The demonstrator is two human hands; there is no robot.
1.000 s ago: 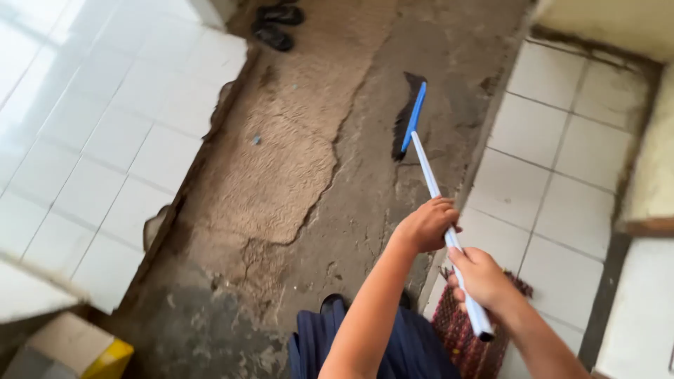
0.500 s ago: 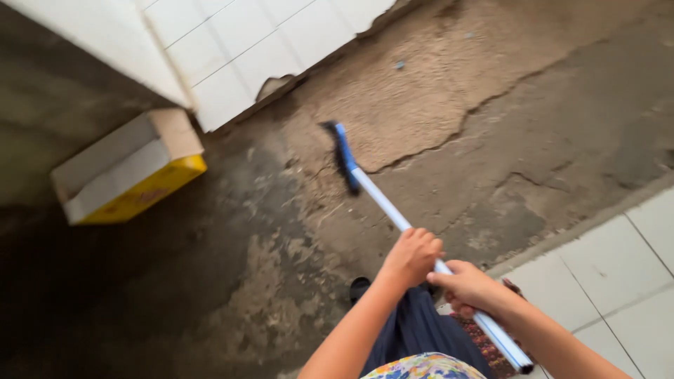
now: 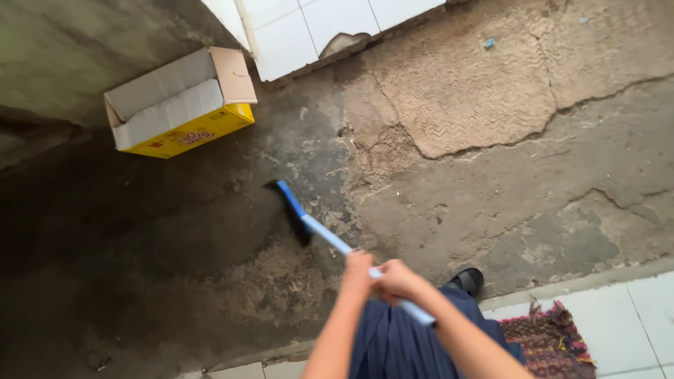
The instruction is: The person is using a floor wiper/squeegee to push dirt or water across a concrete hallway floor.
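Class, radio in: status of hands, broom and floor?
Left hand and right hand grip blue-headed white-handled broom. Bristles on cracked concrete floor. Yellow cardboard box stands apart.

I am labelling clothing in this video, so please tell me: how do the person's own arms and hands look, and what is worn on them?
Both forearms are bare: no sleeve reaches the left hand or the right hand. No glove, watch, ring or bracelet is visible, though the picture is slightly blurred. Below the arms there is a dark blue pleated garment.

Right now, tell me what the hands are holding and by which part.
Both hands grip one broom by its pale handle: the left hand lower toward the blue head, the right hand just above it, close together, near the handle's upper end.
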